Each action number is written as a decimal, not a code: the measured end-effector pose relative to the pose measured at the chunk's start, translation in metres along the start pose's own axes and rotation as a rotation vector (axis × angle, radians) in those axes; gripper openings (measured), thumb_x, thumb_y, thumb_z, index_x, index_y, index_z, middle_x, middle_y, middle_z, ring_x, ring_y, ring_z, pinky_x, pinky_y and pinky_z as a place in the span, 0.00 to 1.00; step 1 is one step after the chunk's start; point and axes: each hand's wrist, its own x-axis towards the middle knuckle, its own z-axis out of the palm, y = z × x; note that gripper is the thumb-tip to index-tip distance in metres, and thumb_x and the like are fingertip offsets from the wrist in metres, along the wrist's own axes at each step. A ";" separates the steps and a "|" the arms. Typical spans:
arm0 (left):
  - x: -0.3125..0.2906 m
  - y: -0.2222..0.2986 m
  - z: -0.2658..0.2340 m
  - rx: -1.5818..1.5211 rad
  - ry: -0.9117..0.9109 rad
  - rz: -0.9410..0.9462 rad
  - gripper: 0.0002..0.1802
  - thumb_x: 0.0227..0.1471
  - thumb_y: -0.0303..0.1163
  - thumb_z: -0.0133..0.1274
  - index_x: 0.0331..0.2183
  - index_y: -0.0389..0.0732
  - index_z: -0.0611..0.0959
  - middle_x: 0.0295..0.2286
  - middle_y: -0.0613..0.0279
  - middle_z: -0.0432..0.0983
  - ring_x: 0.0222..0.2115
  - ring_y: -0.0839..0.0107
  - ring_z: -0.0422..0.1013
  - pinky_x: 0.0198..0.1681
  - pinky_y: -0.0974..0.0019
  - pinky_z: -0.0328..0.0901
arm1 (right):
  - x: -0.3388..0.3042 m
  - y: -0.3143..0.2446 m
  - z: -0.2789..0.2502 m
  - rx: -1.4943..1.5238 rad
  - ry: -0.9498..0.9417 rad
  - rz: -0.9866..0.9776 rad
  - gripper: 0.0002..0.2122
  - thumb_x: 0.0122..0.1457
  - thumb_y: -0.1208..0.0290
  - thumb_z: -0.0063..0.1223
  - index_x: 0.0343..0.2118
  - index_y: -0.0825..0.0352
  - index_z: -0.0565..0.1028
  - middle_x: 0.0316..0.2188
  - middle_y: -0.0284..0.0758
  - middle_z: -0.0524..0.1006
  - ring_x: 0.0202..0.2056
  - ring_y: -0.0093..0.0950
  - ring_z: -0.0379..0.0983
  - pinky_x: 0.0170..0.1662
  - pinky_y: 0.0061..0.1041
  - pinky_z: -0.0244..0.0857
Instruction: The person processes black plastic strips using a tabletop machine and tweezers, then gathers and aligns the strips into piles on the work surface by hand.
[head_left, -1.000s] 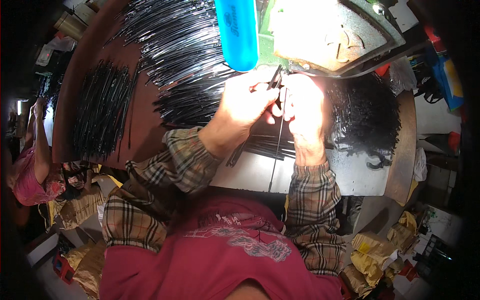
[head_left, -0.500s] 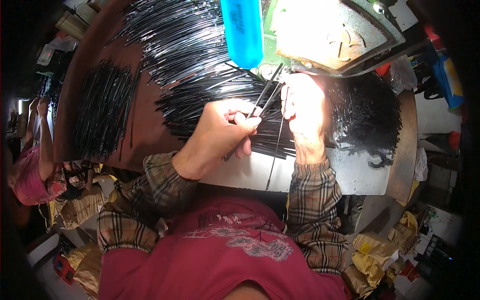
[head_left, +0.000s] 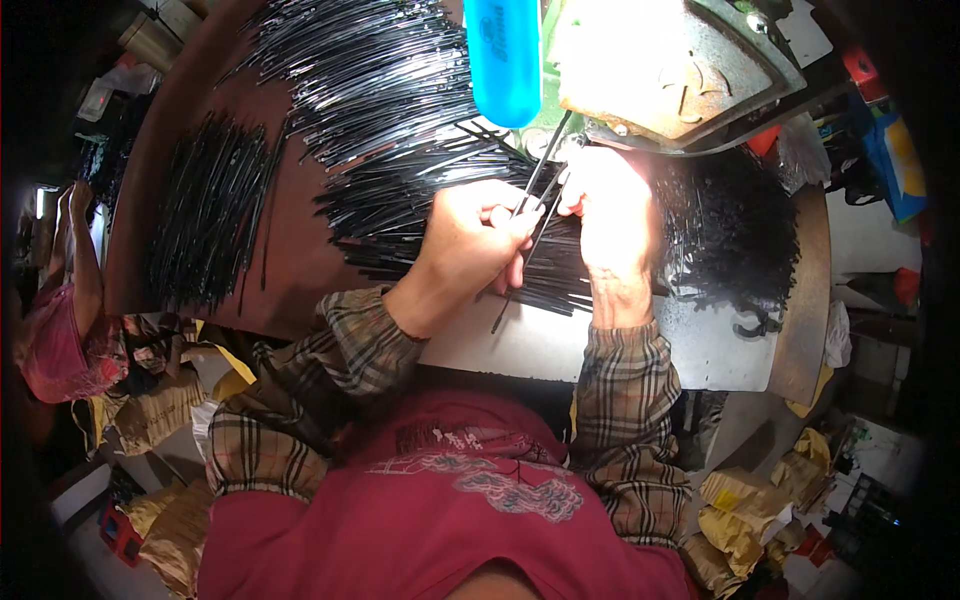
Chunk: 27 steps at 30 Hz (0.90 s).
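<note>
Thin black rods [head_left: 541, 155] are pinched between the thumb and fingers of my left hand [head_left: 475, 235], slanting up toward the green and metal machine [head_left: 690, 90]. Close beside it, my right hand [head_left: 615, 215] is closed just below the machine's lower edge, its fingertips against the upper end of a thin rod. Glare washes out these fingers, and the exact spot where they meet the rod is hard to see. Under and behind my left hand lies a large pile of black rods [head_left: 370, 100]. A blue rounded piece [head_left: 503, 70] hangs at the machine's left.
A separate bundle of rods [head_left: 205, 215] lies on the brown tabletop [head_left: 290, 235] at the left. Right of my right hand is another black heap [head_left: 740, 225] on a pale metal plate [head_left: 700, 345]. Crumpled brown paper [head_left: 745, 510] lies below right. A co-worker's arm [head_left: 85, 240] shows far left.
My left hand has moved right and slightly up, nearer my right hand. The long rod that hung down from my right fingers to the table's front edge no longer shows there.
</note>
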 end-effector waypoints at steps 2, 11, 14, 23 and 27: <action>0.002 -0.002 0.000 0.018 0.009 -0.032 0.05 0.51 0.24 0.53 0.29 0.31 0.78 0.20 0.62 0.72 0.13 0.79 0.67 0.12 0.77 0.58 | 0.000 0.000 0.000 -0.060 0.000 -0.029 0.06 0.58 0.74 0.51 0.32 0.73 0.75 0.20 0.30 0.73 0.20 0.17 0.68 0.24 0.17 0.64; -0.001 0.003 0.000 -0.202 -0.060 -0.150 0.07 0.50 0.25 0.50 0.32 0.30 0.77 0.23 0.60 0.72 0.15 0.76 0.68 0.15 0.76 0.61 | 0.001 -0.002 -0.003 0.015 -0.065 -0.018 0.08 0.59 0.71 0.51 0.32 0.73 0.74 0.20 0.30 0.71 0.19 0.17 0.67 0.23 0.16 0.64; -0.002 0.006 0.002 -0.244 -0.047 -0.181 0.08 0.51 0.25 0.50 0.33 0.29 0.77 0.23 0.60 0.72 0.16 0.76 0.68 0.16 0.76 0.61 | 0.001 -0.003 -0.004 0.058 -0.099 0.002 0.09 0.59 0.71 0.49 0.34 0.74 0.74 0.22 0.31 0.71 0.20 0.17 0.67 0.23 0.16 0.65; -0.003 0.004 0.005 -0.298 -0.026 -0.143 0.07 0.49 0.23 0.50 0.31 0.30 0.79 0.19 0.59 0.72 0.14 0.75 0.69 0.14 0.76 0.62 | 0.002 0.003 -0.009 0.143 -0.116 0.006 0.11 0.60 0.71 0.47 0.36 0.75 0.73 0.24 0.33 0.72 0.21 0.18 0.68 0.24 0.17 0.66; -0.005 0.006 0.005 -0.251 -0.094 -0.107 0.08 0.53 0.26 0.50 0.34 0.30 0.78 0.24 0.61 0.72 0.18 0.77 0.67 0.17 0.76 0.60 | 0.002 0.003 -0.010 0.105 -0.142 -0.013 0.10 0.60 0.71 0.46 0.35 0.74 0.73 0.23 0.32 0.72 0.21 0.18 0.68 0.24 0.17 0.65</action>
